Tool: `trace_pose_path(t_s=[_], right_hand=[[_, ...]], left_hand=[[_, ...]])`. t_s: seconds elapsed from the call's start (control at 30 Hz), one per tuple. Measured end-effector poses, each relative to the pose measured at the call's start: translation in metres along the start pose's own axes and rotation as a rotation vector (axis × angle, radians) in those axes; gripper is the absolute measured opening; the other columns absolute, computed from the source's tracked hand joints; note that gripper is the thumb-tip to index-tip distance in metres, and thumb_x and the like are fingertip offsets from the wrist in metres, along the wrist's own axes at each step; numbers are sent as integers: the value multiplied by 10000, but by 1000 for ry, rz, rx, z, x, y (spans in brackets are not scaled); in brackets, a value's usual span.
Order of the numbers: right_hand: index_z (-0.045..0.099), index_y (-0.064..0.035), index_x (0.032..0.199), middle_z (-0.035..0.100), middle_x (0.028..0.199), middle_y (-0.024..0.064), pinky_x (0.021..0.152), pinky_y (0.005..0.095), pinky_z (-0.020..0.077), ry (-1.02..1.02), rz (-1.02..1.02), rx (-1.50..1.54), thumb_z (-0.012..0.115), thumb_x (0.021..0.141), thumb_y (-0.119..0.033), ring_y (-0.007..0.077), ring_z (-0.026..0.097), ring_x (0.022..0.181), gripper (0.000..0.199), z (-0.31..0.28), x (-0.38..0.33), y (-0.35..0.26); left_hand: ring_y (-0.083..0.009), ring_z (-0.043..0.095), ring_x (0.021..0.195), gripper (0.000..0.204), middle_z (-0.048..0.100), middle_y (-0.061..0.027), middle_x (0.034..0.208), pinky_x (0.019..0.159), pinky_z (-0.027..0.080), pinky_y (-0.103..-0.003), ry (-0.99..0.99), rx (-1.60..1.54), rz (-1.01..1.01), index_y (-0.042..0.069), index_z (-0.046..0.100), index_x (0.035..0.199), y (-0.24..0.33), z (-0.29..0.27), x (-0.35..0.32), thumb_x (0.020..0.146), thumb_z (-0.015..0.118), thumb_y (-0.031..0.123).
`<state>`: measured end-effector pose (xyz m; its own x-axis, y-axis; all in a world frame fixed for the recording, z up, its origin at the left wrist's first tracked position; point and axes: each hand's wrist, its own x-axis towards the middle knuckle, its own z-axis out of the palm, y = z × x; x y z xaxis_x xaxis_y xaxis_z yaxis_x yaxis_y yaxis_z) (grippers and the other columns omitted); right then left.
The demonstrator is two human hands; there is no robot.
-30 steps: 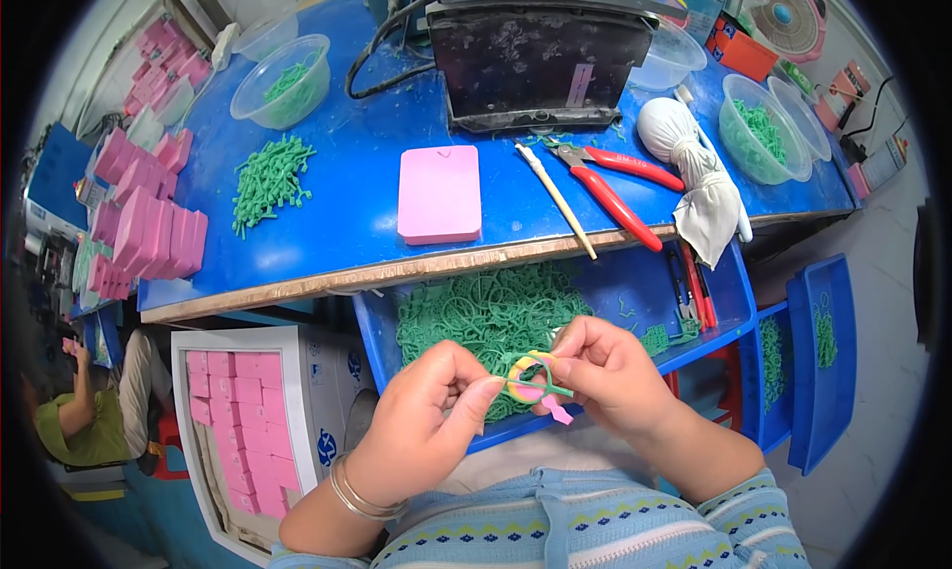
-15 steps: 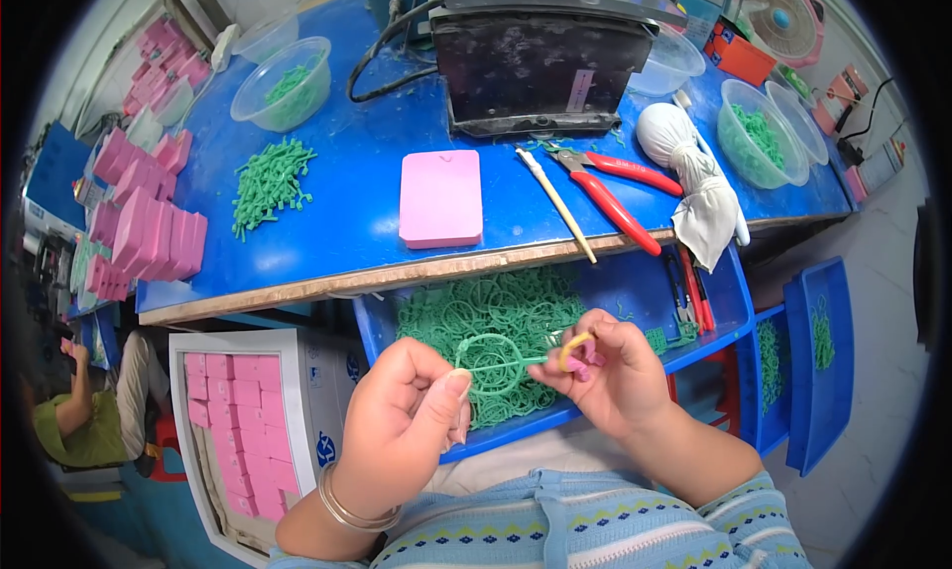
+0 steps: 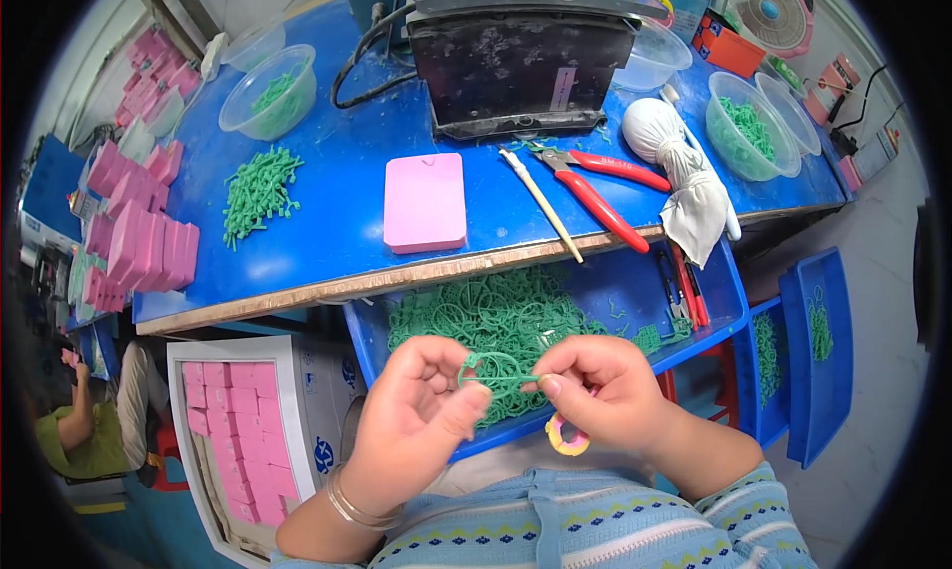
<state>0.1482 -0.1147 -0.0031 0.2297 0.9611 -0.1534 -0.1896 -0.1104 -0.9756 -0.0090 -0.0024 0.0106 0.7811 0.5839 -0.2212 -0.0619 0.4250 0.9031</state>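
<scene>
Above the blue drawer (image 3: 625,336), my left hand (image 3: 421,396) pinches a thin green loop (image 3: 493,355) between thumb and fingers. A straight green stem crosses this loop. My right hand (image 3: 605,386) closes thumb and forefinger on the stem's right end. Below the right hand hangs a yellow-and-pink ring-shaped handle (image 3: 568,438); the rest of it is hidden by the palm, so I cannot make out its kind. Beneath both hands, a tangled heap of green loops (image 3: 456,316) fills much of the drawer.
On the blue table (image 3: 327,192) lie a pink block (image 3: 424,204), a pile of green pieces (image 3: 260,194), a pale stick (image 3: 540,207), red-handled pliers (image 3: 605,207) and a tied white cloth bundle (image 3: 684,163). A black machine (image 3: 521,78) stands behind. A white box (image 3: 233,440) holds pink blocks.
My right hand has turned over, palm downward, and moved its pinch onto the stem's end. The yellow-and-pink ring handle has swung from above the fingers to below the hand.
</scene>
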Motion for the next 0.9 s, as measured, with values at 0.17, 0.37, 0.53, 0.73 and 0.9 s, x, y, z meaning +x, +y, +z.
trace_pose_path(t_s=[0.17, 0.37, 0.53, 0.73, 0.9], right_hand=[[583, -26, 853, 419, 527, -6, 476, 258, 333, 52, -249, -269, 581, 809, -87, 91, 396, 478, 76, 5, 2, 13], [545, -29, 785, 438, 531, -24, 472, 235, 343, -18, 15, -47, 553, 827, -93, 70, 417, 495, 77, 10, 1, 12], [511, -41, 689, 438, 526, 1, 407, 227, 308, 44, 309, 417, 481, 885, -167, 68, 381, 436, 235, 14, 7, 30], [464, -29, 579, 437, 569, 53, 392, 236, 298, 60, 283, 846, 394, 943, -281, 118, 412, 458, 448, -4, 10, 38], [583, 2, 852, 524, 676, 51, 461, 224, 377, 83, 255, 611, 485, 919, -232, 91, 476, 546, 262, -4, 6, 23]], left_hand=[[-97, 535, 859, 217, 524, -50, 951, 745, 478, -237, -85, -24, -56, 14, 516, 988, -15, 3, 3, 803, 627, -8], [-185, 569, 741, 174, 562, -74, 813, 655, 474, -293, -8, 803, 394, 20, 577, 865, -15, 3, 6, 729, 684, 30], [-249, 545, 651, 233, 554, -79, 732, 600, 438, -338, -79, 1036, 899, 54, 577, 831, -16, 4, 6, 642, 705, 7], [-117, 545, 776, 140, 556, -76, 871, 654, 450, -236, 11, 418, 215, -15, 608, 896, -21, 2, 4, 766, 657, 5], [-112, 537, 801, 73, 542, -69, 895, 674, 456, -229, 40, 166, 23, -22, 615, 863, -24, 3, 4, 792, 627, -11]])
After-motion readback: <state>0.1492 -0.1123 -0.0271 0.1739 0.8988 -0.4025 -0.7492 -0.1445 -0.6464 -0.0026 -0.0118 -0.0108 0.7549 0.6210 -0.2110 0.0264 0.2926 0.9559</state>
